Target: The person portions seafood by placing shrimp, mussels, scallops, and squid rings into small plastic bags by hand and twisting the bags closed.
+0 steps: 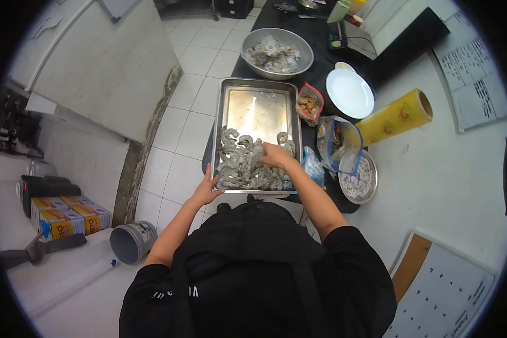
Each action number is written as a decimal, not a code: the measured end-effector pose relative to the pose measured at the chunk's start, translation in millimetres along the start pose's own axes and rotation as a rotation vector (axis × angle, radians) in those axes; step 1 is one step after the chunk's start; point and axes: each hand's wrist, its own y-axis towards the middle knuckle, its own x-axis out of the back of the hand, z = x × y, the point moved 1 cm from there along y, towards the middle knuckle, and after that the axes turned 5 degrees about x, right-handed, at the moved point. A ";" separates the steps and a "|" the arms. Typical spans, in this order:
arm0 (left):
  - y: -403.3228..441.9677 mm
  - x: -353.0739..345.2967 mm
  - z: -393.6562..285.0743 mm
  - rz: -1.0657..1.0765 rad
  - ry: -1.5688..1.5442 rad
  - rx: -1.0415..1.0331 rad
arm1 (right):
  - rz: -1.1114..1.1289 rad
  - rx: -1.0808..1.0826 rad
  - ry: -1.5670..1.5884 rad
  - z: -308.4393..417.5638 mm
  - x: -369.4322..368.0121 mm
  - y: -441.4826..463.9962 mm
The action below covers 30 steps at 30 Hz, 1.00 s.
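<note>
A shallow metal tray (224, 110) lies in front of me, its near half covered with raw grey shrimp (239, 163). My left hand (207, 190) grips the tray's near left corner, fingers along the outer side. Inside the tray, my right hand (276, 156) reaches down among the shrimp, with its fingers closed around a shrimp; the fingertips are partly hidden. The far half of the tray shows bare, shiny metal. Just right of the tray stand a red-edged bag (309, 106) of brownish food and a clear zip bag (343, 145) with a blue edge.
Behind the tray sits a metal bowl (277, 53) with shrimp-like pieces and wrap. On the right are a white plate (350, 93), a yellow roll (397, 117), a weighing scale (352, 40) and a bowl of pale pieces (359, 183). A grey bucket (133, 242) stands on the left.
</note>
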 end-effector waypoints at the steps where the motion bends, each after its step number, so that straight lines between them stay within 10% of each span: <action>1: -0.3 0.7 0.3 -0.003 0.031 0.006 | -0.065 0.079 -0.019 2.7 -7.9 -7.9; 7: 8.9 -5.0 2.8 -0.005 0.170 -0.030 | -0.373 0.110 0.342 -7.3 24.1 -52.0; 9: -3.3 9.2 -43.1 -0.085 0.281 0.266 | -0.490 0.068 0.347 -10.5 63.6 -90.4; 13: 13.5 8.5 -67.4 -0.259 0.262 -0.054 | -0.332 -0.146 0.449 -18.0 102.6 -165.4; 19: 42.8 -7.6 -166.3 0.236 0.147 -0.608 | -0.125 -0.215 -0.052 -50.2 -2.9 -174.0; 30: 77.2 -86.1 -225.4 0.418 0.008 -0.554 | -0.447 -0.614 0.094 -96.5 -28.6 -129.0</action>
